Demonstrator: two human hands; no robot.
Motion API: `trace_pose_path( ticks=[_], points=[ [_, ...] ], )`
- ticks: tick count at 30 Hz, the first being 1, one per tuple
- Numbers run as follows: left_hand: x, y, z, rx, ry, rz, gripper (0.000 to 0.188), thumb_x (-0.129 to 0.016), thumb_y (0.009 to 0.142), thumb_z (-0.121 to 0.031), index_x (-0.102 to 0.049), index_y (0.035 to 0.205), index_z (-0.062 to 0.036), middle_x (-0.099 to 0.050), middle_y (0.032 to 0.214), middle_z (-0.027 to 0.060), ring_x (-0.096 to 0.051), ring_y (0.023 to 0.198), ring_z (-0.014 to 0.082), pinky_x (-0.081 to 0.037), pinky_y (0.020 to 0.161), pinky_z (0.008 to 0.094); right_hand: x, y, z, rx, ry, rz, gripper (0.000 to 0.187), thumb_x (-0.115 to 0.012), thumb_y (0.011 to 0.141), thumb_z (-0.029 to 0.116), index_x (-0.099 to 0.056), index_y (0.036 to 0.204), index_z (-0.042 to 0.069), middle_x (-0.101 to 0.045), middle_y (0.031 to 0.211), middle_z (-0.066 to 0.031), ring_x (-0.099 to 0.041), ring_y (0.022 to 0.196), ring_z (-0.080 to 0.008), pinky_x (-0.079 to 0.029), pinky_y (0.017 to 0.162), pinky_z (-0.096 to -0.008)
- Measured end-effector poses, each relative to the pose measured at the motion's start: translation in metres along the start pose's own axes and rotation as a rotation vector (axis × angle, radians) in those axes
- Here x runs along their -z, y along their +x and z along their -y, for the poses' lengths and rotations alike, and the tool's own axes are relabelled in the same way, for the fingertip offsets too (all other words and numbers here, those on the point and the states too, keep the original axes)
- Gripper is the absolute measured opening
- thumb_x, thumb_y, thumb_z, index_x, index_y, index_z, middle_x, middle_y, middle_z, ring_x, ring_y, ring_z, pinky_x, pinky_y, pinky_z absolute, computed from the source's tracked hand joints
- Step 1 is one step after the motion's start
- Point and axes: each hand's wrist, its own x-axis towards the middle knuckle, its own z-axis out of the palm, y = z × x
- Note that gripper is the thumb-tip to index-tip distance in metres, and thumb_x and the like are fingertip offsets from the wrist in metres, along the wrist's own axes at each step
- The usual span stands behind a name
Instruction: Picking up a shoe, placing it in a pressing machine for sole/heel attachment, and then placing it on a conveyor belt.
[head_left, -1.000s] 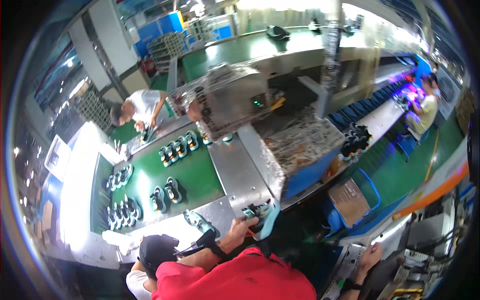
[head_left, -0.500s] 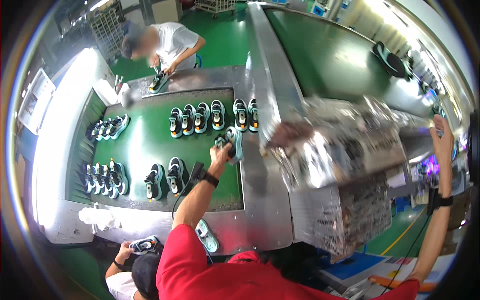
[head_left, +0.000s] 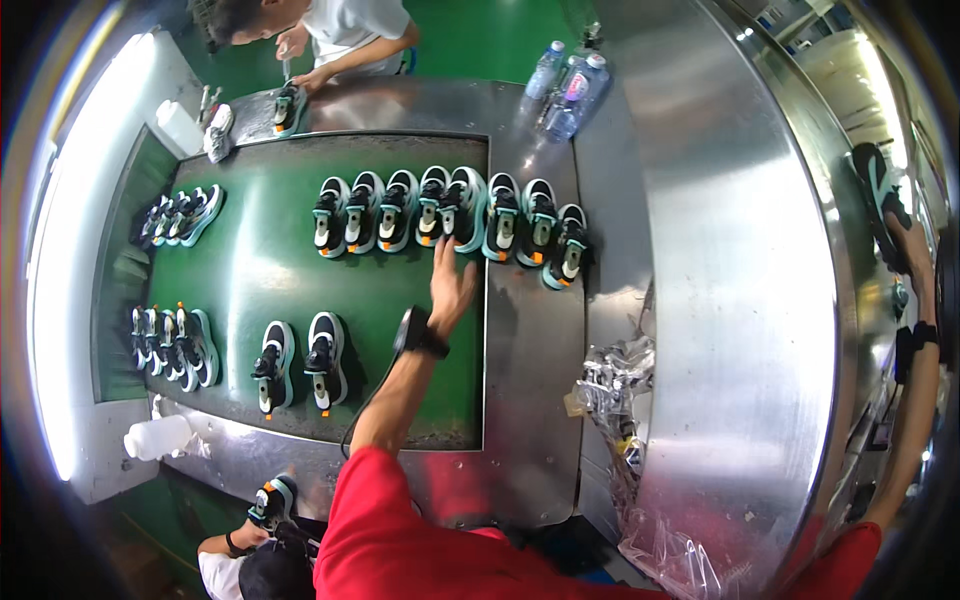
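The sneaker [head_left: 463,202] from my left hand [head_left: 452,290] now stands lined up ahead of its uncurled fingers, seemingly placed; my right hand [head_left: 909,246] meets a black shoe [head_left: 874,192], grip unclear.

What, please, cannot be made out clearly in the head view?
Head, right rim: whether the right hand grips the teal-edged black shoe; dimness and distortion blur the contact.
Head, centre: whether the left hand grips or touches the black, white and teal sneaker; the hand covers the contact.
Head, lower left: the count in the cluster of black and teal sneakers; they overlap.
Head, top: print on the clear plastic bottles; too small.
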Motion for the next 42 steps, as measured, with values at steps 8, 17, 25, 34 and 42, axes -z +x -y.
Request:
trace_pose_path(
  ticks=[8, 17, 25, 34, 42],
  points=[
    [0.045, -0.305, 0.027, 0.208, -0.569, 0.709, 0.032, -0.07, 0.086, -0.019, -0.054, 0.063, -0.003, -0.048, 0.056, -0.0027, -0.047, 0.054, 0.008, -0.042, 0.051, 0.0272, -0.034, -0.089, 0.055, 0.502, -0.136, -0.476, 0.061, -0.075, 0.074, 0.032, -0.058, 0.128, 0.009, -0.069, 0.104, -0.019, -0.067, 0.088, -0.0285, -0.051, 0.082, -0.0385],
    [0.106, -0.27, -0.373, 0.516, -1.264, 1.76, 0.07, -0.049, 0.091, -0.059, -0.057, 0.123, 0.0038, -0.052, 0.134, 0.0226, -0.055, 0.12, 0.0321, -0.043, 0.103, 0.0418, 0.041, -0.409, -0.021, 0.685, -0.051, -0.83, 0.078, -0.081, 0.062, 0.005, -0.05, 0.134, 0.007, -0.063, 0.118, -0.0165, -0.064, 0.095, -0.033, -0.051, 0.087, -0.0397],
    [0.095, -0.367, -0.542, 1.035, -1.498, 2.556, 0.1, -0.055, 0.081, -0.069, -0.031, 0.142, 0.0065, -0.039, 0.136, 0.0364, -0.049, 0.115, 0.0559, -0.039, 0.1, 0.0657, 0.005, -0.705, -0.127, 0.347, -0.492, -0.823, 0.037, -0.065, 0.083, 0.006, -0.058, 0.119, 0.008, -0.061, 0.118, -0.0039, -0.058, 0.111, -0.0182, -0.03, 0.111, -0.0488],
    [0.139, -0.641, -0.572, 0.316, -1.13, 2.399, 0.066, -0.055, 0.094, -0.02, -0.023, 0.148, -0.0006, -0.047, 0.137, 0.0168, -0.053, 0.121, 0.0276, -0.043, 0.102, 0.0402, -0.088, -1.013, -0.154, -0.472, 1.218, -1.039, 0.084, -0.074, 0.083, 0.027, -0.025, 0.149, 0.008, -0.042, 0.143, -0.0153, -0.052, 0.119, -0.022, -0.045, 0.098, -0.0363],
    [0.206, -0.882, -0.544, -0.632, -0.85, 2.667, 0.066, -0.054, 0.098, -0.021, -0.02, 0.15, 0.0002, -0.036, 0.147, 0.0191, -0.042, 0.13, 0.0251, -0.038, 0.104, 0.0351, -0.147, -1.2, -0.177, -1.198, 0.942, -1.835, 0.057, -0.076, 0.07, 0.009, -0.055, 0.122, -0.002, -0.064, 0.102, -0.0062, -0.06, 0.089, -0.0138, -0.05, 0.082, -0.0275]
  ],
)
